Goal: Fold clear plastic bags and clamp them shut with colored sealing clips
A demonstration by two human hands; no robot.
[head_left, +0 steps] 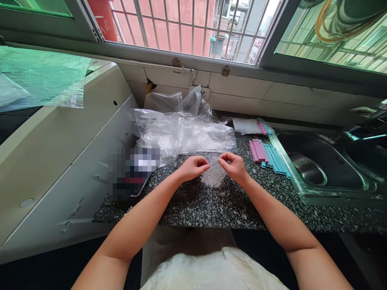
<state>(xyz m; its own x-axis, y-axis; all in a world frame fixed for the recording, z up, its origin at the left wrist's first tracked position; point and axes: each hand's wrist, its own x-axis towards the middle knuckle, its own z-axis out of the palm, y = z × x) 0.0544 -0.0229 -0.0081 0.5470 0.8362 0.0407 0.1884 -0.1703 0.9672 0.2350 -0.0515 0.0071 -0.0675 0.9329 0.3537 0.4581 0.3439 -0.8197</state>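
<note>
A small clear plastic bag (pixel 214 174) hangs between my hands over the speckled granite countertop (pixel 211 205). My left hand (pixel 193 167) pinches the bag's top edge on the left side. My right hand (pixel 235 167) pinches the same edge on the right. Both hands have their fingers closed on the thin film, and the bag's lower part rests on the counter.
A heap of clear plastic bags (pixel 181 129) lies behind my hands. Pink sealing clips (pixel 258 150) and teal sealing clips (pixel 274 158) lie beside the steel sink (pixel 320 169) at right. A white appliance (pixel 60 161) stands left, with a blurred dark object (pixel 133 171) next to it.
</note>
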